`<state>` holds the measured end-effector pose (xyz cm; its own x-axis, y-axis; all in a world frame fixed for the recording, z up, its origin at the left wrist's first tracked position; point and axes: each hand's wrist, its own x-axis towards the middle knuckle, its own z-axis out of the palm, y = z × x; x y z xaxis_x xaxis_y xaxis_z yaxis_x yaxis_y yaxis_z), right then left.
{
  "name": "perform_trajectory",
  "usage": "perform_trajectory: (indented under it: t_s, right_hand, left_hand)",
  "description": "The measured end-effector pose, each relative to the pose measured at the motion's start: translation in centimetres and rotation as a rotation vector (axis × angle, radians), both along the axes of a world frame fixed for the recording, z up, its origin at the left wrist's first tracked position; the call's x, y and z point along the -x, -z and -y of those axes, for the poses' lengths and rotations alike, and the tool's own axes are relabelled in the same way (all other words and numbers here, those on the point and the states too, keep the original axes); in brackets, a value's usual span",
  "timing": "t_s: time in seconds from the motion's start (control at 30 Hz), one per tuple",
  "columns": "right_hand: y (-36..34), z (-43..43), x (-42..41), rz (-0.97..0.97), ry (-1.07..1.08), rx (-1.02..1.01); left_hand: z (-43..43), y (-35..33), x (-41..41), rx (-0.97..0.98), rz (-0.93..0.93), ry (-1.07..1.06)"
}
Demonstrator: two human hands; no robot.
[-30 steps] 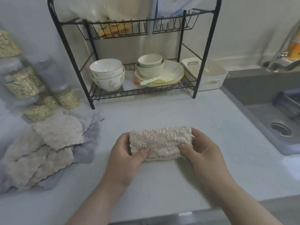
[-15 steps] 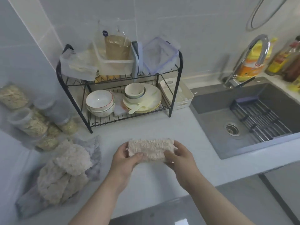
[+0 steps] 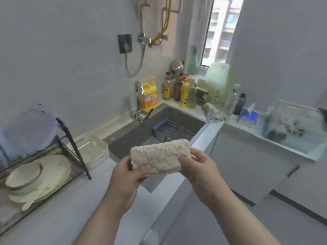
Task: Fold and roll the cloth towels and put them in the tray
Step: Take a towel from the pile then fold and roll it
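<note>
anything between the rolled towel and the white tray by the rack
Nothing visible does. The left hand and right hand grip the rolled towel in the air; the white tray sits lower left on the counter, only bare counter between. The dish rack stands beyond the tray.

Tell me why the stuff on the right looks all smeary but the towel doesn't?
Head view: the towel and the left hand and right hand gripping it look fairly sharp; the clear tub at right is smeared with blur; the window glows overbright.
</note>
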<state>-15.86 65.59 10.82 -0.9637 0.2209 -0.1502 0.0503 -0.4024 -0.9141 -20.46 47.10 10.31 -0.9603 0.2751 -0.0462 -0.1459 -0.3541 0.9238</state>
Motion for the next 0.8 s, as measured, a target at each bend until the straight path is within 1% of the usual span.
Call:
perform_trajectory:
  t_s: [0.2,0.33,0.47,0.67,0.8]
  right_hand:
    - [-1.2,-14.3,-1.3,-0.064,0.297,0.046]
    - [-1.2,-24.2,-1.3,-0.052,0.469,0.039]
    - [-1.4,-33.2,-1.6,-0.062,0.613,0.090]
    - [-2.3,-44.3,-1.7,-0.120,0.722,0.196]
    - [-1.9,-50.5,-0.3,-0.159,0.785,0.370]
  left_hand:
    - [-16.4,-1.5,3.5,0.083,-0.073,0.226]
    - [-27.7,-1.6,5.0,0.117,-0.079,0.364]
    - [-38.1,-1.6,4.9,0.114,-0.062,0.525]
    - [-51.2,-1.5,5.3,0.106,-0.035,0.602]
    - [-58.2,-0.7,6.6,0.095,-0.042,0.604]
